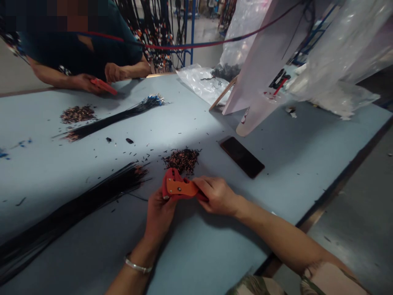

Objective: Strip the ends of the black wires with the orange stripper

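Far edge: another person [82,53] in a dark top, forearms on the table [301,143], a red tool [106,86] in one hand.
Hanging cable: a red and blue cable [172,47] sags right across my view of that far edge.
Slanted panel: big pale panel [250,61] toward the far right corner, hides a chunk of the table. Clear plastic bags [337,61] pile up beside it.
Phone: dark phone [242,157] lying flat, between my right hand [219,196] and the panel.
Scraps: one heap of black-and-copper bits [183,160] just beyond my tool, a second heap [78,114] nearer the far edge.
Wires: black bundle [80,209] running off toward the left, copper-looking ends near me; another bundle [116,119] with bluish tips past it.
Stripper: red with an orange side plate, kinda chunky; my wire stripper [181,188] is held in front of the near heap, head toward the left.
Right grip: wrapped round the handles.
Left grip: left hand [161,215] up against the head; fingers hidden, can't tell what they're pinching.
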A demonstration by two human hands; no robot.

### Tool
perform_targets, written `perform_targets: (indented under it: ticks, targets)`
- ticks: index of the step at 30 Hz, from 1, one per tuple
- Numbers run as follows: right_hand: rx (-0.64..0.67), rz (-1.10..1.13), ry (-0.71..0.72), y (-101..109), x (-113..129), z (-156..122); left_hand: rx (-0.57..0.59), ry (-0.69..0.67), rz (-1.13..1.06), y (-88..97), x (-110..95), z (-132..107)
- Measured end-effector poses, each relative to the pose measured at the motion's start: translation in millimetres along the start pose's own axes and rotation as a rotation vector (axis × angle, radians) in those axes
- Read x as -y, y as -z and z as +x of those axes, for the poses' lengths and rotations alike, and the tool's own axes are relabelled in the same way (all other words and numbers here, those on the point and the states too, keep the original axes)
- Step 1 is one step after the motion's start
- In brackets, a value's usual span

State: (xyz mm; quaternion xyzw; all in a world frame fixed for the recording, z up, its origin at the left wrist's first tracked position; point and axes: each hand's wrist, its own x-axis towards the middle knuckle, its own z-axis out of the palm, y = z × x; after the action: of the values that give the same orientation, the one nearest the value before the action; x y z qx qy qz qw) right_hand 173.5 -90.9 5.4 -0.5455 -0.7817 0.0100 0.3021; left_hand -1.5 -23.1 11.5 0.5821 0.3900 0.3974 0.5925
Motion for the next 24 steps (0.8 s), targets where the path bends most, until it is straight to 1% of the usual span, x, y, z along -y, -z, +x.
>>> perform_targets:
  ticks: [4,11,15,18,21,24]
  targets:
    - [0.009,-0.027,0.006,0,-1,-1,-0.001,0.011,-0.013,-0.3,0,1]
    - [0.013,-0.028,0.020,1,-1,-1,0.016,0.015,-0.044,2.0,6,0]
    - [0.040,-0.006,-0.003,0,-4,-2,0.011,0.029,-0.030,3.2,10,0]
    - [0.008,0.040,-0.032,-2,-6,-1,0.009,0.024,-0.025,4.4,12,0]
    - [-0.056,0.123,-0.114,1,-5,2,-0.026,0.055,0.007,5.0,12,-2]
    - [-0.095,0.263,-0.273,11,-1,6,-0.041,0.084,0.065,4.3,9,-3]
